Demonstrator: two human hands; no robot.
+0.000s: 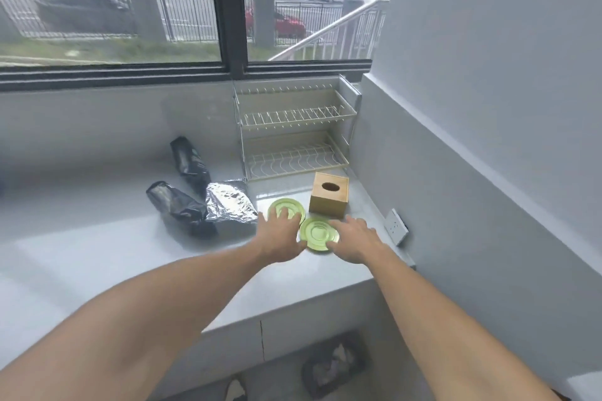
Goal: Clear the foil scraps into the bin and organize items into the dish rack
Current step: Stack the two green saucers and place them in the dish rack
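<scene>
Reaching: both bare forearms stretch forward from the lower frame over the grey counter (97, 257) toward two green plates.
Counter edges: front lip runs diagonally below the arms; the right side meets a grey wall with a socket (395, 226) just past the right hand.
Open room: a broad bare stretch lies left of the arms — the right corner is crowded.
Left hand (280, 238): palm down, fingers spread moderately, fingertips lying on the far green plate (282, 207); no closed grasp shows.
Right hand (353, 242): palm down, fingers loosely open, touching the right rim of the near green plate (317, 234); whether it grips the rim cannot be told.
Plates: flat on the counter, edges touching or slightly overlapping.
Foil sheet (229, 203): crumpled, lying left of the far plate, against two black bags (182, 205).
Wooden tissue box (329, 194): just behind the plates, near the rack.
Dish rack (293, 130): two wire tiers, standing in the back corner under the window.
Bin (335, 365): on the floor below the counter edge — dark liner, pale scraps inside.
</scene>
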